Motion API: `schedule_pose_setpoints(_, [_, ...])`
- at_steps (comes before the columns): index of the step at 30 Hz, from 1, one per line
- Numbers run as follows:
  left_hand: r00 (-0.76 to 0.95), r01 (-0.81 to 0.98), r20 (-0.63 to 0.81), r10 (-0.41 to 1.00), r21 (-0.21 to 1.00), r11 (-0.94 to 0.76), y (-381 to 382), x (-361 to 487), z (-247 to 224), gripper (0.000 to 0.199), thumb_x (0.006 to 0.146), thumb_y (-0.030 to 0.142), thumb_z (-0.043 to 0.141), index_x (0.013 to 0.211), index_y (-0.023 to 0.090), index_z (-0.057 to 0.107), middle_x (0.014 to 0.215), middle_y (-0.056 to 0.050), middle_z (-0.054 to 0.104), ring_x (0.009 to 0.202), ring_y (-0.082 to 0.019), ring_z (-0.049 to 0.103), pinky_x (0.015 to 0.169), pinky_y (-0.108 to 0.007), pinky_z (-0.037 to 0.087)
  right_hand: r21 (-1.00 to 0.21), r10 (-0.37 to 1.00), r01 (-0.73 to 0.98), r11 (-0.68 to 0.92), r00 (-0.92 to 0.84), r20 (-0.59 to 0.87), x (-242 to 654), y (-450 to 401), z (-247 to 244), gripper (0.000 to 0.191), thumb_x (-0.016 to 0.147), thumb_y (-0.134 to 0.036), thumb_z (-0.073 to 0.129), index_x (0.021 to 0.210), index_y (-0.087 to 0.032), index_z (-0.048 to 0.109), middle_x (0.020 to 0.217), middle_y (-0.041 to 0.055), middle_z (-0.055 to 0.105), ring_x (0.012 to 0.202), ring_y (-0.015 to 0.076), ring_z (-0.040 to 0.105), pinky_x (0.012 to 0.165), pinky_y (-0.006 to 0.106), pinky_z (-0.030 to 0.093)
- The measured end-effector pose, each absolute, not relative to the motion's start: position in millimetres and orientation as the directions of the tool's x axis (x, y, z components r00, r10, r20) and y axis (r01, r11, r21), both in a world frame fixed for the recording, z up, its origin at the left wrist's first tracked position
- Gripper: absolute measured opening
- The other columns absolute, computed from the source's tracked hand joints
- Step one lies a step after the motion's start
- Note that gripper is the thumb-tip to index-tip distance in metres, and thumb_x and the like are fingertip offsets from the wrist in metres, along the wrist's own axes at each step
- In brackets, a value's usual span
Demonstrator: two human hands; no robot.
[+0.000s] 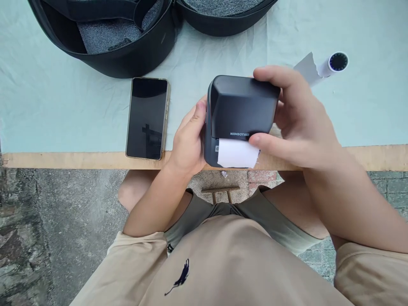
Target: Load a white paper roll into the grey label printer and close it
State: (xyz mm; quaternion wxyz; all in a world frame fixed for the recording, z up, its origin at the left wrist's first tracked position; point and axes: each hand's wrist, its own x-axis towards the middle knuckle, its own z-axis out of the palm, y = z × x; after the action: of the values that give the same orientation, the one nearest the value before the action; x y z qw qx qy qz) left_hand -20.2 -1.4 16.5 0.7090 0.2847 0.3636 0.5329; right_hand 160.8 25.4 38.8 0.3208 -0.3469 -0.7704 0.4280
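The fingers of the right hand [296, 114] spread around the right side of one black label printer [245, 106], the thumb on its front near the lettering, another finger at the far right corner. The fingers of the left hand [191, 140] are closed against its left side. The two hands hold the printer at the table's near edge, one white paper strip [239, 154] showing at its front. Left of it, one phone [148, 119] lies at the table's [79, 106] near edge. Toward the far edge sit two open black case halves [127, 53] [228, 26], grey foam in each. Right of the printer, beyond the right hand, lies one paper roll [333, 64], partly unrolled.
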Motion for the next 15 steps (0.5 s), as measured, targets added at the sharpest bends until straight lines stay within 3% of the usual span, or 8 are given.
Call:
schedule_pose_setpoints(4, [0.245,-0.611,-0.2,0.949,0.728,0.311,-2.1,-21.4,18.1,0.045,0.094,0.051,0.03,0.104,0.021,0.062,0.11,-0.004,0.067,0.134,-0.026,0.046,0.102,-0.041,0.05,-0.658,0.79,0.448,0.605,-0.44,0.427,162.5,25.8,51.5,0.056,0.071,-0.038,0.072,0.124,-0.029,0.054,0.122,0.0055,0.057,0.116,0.0253,0.053,0.086,0.039,0.055])
schedule_pose_setpoints(6, [0.222,-0.61,-0.22,0.95,0.729,0.311,-2.4,-20.4,19.3,0.044,0.094,0.049,0.03,0.106,0.02,0.061,0.111,-0.004,0.066,0.136,-0.026,0.044,0.104,-0.041,0.05,-0.56,0.731,0.471,0.682,-0.474,0.491,161.3,26.7,56.0,0.054,0.071,-0.042,0.071,0.12,-0.024,0.058,0.115,0.0099,0.058,0.111,0.0255,0.054,0.087,0.04,0.054])
schedule_pose_setpoints(10, [0.193,-0.548,-0.262,0.946,0.77,0.325,-1.4,-19.5,19.1,0.049,0.095,0.05,0.027,0.109,0.017,0.06,0.114,-0.004,0.065,0.14,-0.027,0.037,0.106,-0.043,0.047,-0.477,0.709,0.528,0.703,-0.576,0.407,158.4,28.0,62.5,0.046,0.077,-0.044,0.065,0.117,-0.025,0.054,0.114,0.0085,0.056,0.108,0.0214,0.055,0.088,0.038,0.054])
schedule_pose_setpoints(15, [0.16,-0.56,-0.155,0.975,0.799,0.219,-1.2,-21.2,14.1,0.046,0.095,0.049,0.028,0.111,0.02,0.059,0.118,-0.001,0.062,0.143,-0.027,0.032,0.111,-0.041,0.043,-0.338,0.694,0.645,0.685,-0.436,0.573,156.8,22.5,69.0,0.029,0.079,-0.049,0.061,0.101,-0.029,0.057,0.091,0.0024,0.06,0.09,0.0196,0.058,0.077,0.039,0.054])
